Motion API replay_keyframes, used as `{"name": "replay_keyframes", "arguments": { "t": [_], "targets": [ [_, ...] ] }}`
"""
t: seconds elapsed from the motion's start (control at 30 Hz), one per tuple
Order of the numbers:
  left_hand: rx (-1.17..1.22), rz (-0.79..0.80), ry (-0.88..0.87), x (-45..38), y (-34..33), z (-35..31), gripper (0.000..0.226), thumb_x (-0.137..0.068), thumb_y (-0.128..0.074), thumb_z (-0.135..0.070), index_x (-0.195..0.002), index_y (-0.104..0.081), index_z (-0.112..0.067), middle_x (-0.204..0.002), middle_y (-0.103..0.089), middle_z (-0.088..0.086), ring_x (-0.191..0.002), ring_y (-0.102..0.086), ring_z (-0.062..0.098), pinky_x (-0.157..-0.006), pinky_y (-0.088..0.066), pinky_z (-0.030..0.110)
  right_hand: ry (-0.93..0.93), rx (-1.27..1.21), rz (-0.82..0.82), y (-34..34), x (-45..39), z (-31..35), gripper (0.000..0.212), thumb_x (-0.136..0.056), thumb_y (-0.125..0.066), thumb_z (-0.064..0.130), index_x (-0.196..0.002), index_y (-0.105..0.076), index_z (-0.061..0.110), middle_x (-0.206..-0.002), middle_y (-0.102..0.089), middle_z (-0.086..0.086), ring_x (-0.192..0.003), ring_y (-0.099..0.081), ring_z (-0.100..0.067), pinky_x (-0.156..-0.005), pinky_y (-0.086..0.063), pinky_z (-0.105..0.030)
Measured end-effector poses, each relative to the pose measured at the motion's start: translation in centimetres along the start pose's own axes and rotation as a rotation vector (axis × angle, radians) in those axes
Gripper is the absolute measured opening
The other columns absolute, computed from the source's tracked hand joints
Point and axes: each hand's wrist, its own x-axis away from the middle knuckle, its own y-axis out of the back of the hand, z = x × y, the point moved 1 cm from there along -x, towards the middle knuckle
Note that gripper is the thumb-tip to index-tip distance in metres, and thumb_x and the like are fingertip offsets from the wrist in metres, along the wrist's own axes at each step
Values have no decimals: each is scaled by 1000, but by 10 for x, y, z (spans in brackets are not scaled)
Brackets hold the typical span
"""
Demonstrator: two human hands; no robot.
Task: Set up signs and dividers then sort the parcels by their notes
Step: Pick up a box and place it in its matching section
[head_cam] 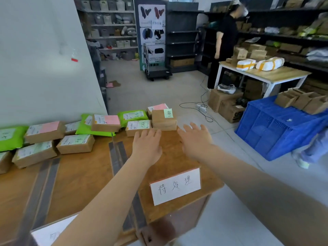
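Fingers of both hands straight and spread, holding nothing: left hand [146, 145] hovers palm-down over the table [85, 176], its fingertips just short of a flat box with a green note [138, 127]; right hand [196, 139] reaches beside it toward the far right corner, close to a taller box with a green note [164, 119]. Likely purpose: to take one or both boxes from that corner, both hands being spread as if to bracket them. Sign [175, 185], white card with handwritten characters, stands at the near right edge, facing the person; it appears to label the right section. Dividers: dark strips [116, 157] run near to far across the table, a second pair [44, 181] further left, splitting the top into sections. A second white sign [51, 235] shows partly at the near edge. Parcels: brown boxes and green bags [10, 137] crowd the far edge from left to right corner, each bearing a pink or green note; pink-note box [105, 123] lies on a green bag. Sorting looks hardly begun, since the near sections hold no parcels.
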Motion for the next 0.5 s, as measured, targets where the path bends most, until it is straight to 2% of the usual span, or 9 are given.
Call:
{"name": "replay_keyframes", "arguments": {
  "t": [0.27,0.5],
  "targets": [
    [-20,46,58,-89,-24,-15,52,-89,-47,-34,-137,-34,-18,-138,-46,3,-129,-38,28,-106,-27,46,52,25,55,-13,-81,-53,57,-89,-47,23,-142,-27,20,-149,-29,-6,-140,-16,-27,-111,-15,-45],
    [-41,127,113,-139,-45,-22,53,-90,-46,-32,-139,-31,-17,-141,-43,4,-131,-35,28,-106,-26,46,119,5,116,-37,-135,-88,61,-90,-48,23,-145,-23,18,-153,-20,-8,-143,-9,-27,-113,-13,-46]
  ]
}}
